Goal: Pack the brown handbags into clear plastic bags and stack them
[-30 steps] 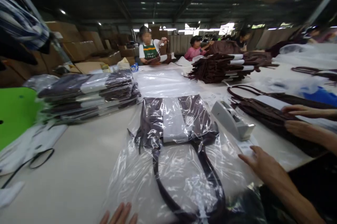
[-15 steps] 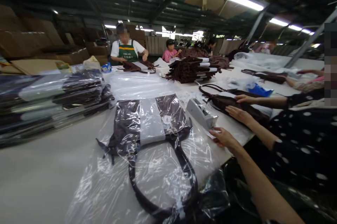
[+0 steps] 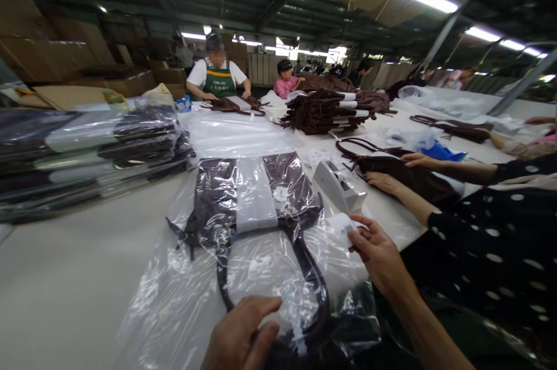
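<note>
A folded dark brown bag (image 3: 243, 196) with a white paper band lies inside a clear plastic sleeve (image 3: 183, 289) on the white table (image 3: 65, 277). My left hand (image 3: 241, 335) rests at the sleeve's near end, fingers curled over the plastic and the bag's handle loop. My right hand (image 3: 376, 251) pinches a small white label (image 3: 342, 226) at the sleeve's right edge. A grey tape dispenser (image 3: 337, 184) stands just beyond that hand.
A stack of bagged brown bags (image 3: 87, 155) lies at the left. Unbagged brown bags (image 3: 324, 112) are piled farther back. A co-worker in a dotted sleeve (image 3: 478, 231) at my right presses both hands on a brown bag. Other people work at the far end.
My right hand has come back from beside the tape dispenser with a white label in its fingers. My left hand has come into view on the sleeve's near end.
</note>
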### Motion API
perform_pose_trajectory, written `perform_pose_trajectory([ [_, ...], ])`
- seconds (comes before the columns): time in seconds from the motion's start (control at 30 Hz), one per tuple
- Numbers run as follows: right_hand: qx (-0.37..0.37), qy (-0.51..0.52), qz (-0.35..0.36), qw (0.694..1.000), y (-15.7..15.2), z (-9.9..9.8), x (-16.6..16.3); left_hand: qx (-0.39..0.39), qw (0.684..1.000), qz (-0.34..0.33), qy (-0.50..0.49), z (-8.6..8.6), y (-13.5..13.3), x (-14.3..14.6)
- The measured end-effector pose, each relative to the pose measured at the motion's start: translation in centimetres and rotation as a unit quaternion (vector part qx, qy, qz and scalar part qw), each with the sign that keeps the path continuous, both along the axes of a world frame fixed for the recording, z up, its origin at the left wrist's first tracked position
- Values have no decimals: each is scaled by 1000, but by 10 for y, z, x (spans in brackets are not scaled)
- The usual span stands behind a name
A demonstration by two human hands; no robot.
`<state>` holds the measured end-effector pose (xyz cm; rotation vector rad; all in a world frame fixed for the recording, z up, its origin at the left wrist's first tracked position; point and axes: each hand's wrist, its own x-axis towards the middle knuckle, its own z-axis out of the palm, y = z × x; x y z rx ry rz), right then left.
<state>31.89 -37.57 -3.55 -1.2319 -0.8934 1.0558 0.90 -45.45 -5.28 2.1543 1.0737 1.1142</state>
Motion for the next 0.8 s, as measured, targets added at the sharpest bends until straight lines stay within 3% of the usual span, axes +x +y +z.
perform_pose_trajectory([
  [0.07, 21, -1, 39, 999, -18, 10, -35, -151, 984, -26, -91, 15, 9, 24],
  [0.13, 24, -7, 86, 996, -34, 14, -68, -272, 938, -62, -206, 25, 17, 46],
  [0.23, 20, -14, 147, 989, -49, 16, -99, -348, 869, -60, -347, 29, 27, 62],
  [0.3, 14, -27, 167, 985, -49, 17, -105, -356, 851, -20, -384, 28, 30, 60],
  [0.43, -13, -44, 185, 982, -33, 21, -105, -363, 858, 24, -362, 26, 30, 41],
  [0.53, -34, -39, 209, 977, -20, 19, -111, -354, 885, 44, -301, 28, 27, 31],
  [0.63, -64, 13, 220, 973, -15, 13, -122, -292, 915, 95, -261, 29, 22, 26],
  [0.8, -143, 129, 257, 947, -17, 6, -131, -219, 954, 59, -198, 24, 18, 16],
])
